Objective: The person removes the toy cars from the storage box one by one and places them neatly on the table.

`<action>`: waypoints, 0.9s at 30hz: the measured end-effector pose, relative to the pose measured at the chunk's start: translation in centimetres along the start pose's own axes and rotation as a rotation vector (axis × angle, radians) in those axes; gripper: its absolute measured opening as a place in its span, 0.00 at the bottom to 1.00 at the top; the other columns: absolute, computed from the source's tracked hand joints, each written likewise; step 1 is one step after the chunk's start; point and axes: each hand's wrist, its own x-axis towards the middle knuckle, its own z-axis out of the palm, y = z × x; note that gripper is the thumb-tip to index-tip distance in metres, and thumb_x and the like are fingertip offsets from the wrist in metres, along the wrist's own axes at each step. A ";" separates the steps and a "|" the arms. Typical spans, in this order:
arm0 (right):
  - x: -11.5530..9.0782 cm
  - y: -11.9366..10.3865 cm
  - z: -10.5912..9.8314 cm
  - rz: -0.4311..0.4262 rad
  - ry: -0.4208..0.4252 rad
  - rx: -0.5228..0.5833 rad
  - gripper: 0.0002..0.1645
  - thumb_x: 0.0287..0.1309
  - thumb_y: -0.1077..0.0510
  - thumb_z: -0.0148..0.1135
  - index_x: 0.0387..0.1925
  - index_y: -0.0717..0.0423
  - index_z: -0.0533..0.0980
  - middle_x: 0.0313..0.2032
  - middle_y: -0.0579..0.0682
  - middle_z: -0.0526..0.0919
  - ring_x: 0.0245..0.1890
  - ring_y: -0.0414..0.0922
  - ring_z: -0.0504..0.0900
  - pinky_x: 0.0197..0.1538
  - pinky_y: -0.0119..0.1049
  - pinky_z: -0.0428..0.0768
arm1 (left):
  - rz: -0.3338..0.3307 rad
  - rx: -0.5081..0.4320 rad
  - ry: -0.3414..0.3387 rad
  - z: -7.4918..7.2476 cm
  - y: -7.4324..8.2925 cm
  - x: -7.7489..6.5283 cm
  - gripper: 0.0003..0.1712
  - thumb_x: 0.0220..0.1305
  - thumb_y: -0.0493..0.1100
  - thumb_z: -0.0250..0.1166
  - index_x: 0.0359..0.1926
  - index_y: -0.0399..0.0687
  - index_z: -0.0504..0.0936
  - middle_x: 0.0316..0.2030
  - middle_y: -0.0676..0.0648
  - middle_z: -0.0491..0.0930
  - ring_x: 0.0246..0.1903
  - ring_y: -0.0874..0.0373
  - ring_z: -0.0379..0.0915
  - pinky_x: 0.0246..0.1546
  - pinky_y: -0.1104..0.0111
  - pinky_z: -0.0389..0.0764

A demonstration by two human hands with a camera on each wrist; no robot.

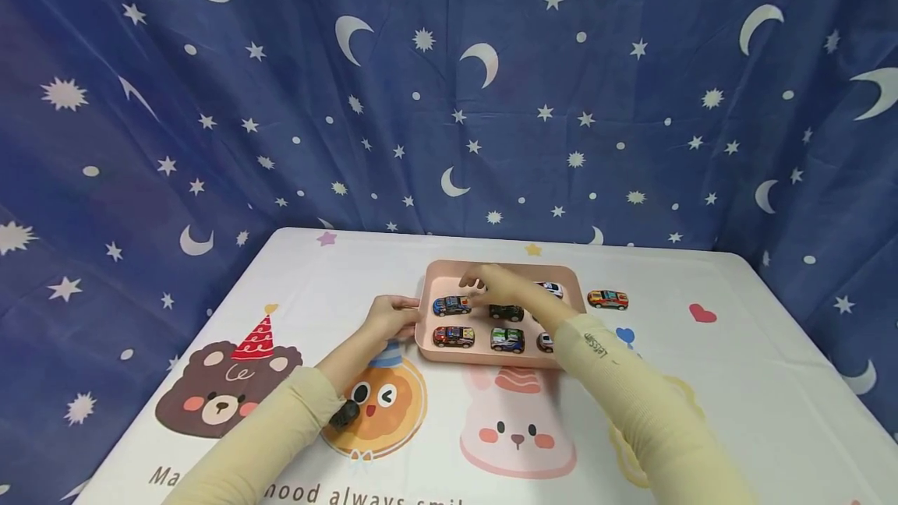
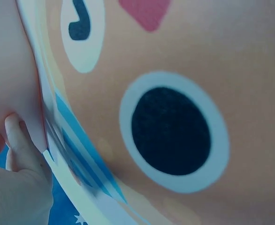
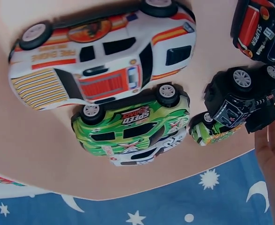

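A pink tray holds several toy cars. My left hand is at its left side, pinching the tray wall between thumb and fingers. My right hand hovers over the tray with loosely bent fingers and nothing visible in them. A blue toy car sits just below its fingertips in the head view. Close to the hand is a black toy truck. Beside the truck are a green toy car and a white-and-red toy fire car. The right fingertips are out of the right wrist view.
A red-and-yellow toy car lies on the table right of the tray. Red and green-and-white toy cars stand in the tray's front row. The white tablecloth has cartoon prints, and a starry blue curtain hangs behind.
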 end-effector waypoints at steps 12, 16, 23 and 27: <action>1.2 -0.4 0.0 0.003 -0.033 -0.023 0.24 0.55 0.60 0.66 0.53 0.65 0.74 0.51 0.59 0.79 0.50 0.54 0.78 0.54 0.40 0.80 | -0.013 -0.008 -0.004 -0.3 0.5 0.2 0.20 0.57 0.32 0.62 0.52 0.35 0.78 0.40 0.39 0.82 0.15 0.68 0.72 0.18 0.80 0.79; 1.5 -0.4 0.0 0.015 -0.046 -0.011 0.25 0.54 0.60 0.66 0.53 0.65 0.74 0.50 0.60 0.78 0.50 0.55 0.78 0.54 0.40 0.80 | -0.021 -0.008 -0.001 -0.4 0.5 0.2 0.20 0.57 0.31 0.62 0.52 0.35 0.77 0.42 0.38 0.82 0.16 0.68 0.73 0.18 0.80 0.79; 2.0 -0.5 0.5 0.056 -0.069 -0.048 0.25 0.52 0.59 0.69 0.51 0.63 0.75 0.50 0.57 0.79 0.48 0.51 0.79 0.53 0.38 0.80 | -0.028 -0.025 -0.010 -0.1 0.5 -0.1 0.20 0.57 0.30 0.62 0.53 0.34 0.77 0.43 0.35 0.82 0.15 0.68 0.73 0.19 0.79 0.80; 2.2 -0.6 0.7 0.095 -0.084 -0.043 0.25 0.52 0.59 0.69 0.52 0.62 0.76 0.50 0.57 0.79 0.49 0.50 0.78 0.54 0.38 0.80 | -0.036 -0.008 0.000 0.1 0.5 0.0 0.20 0.57 0.31 0.62 0.52 0.35 0.77 0.41 0.37 0.82 0.16 0.68 0.73 0.20 0.78 0.81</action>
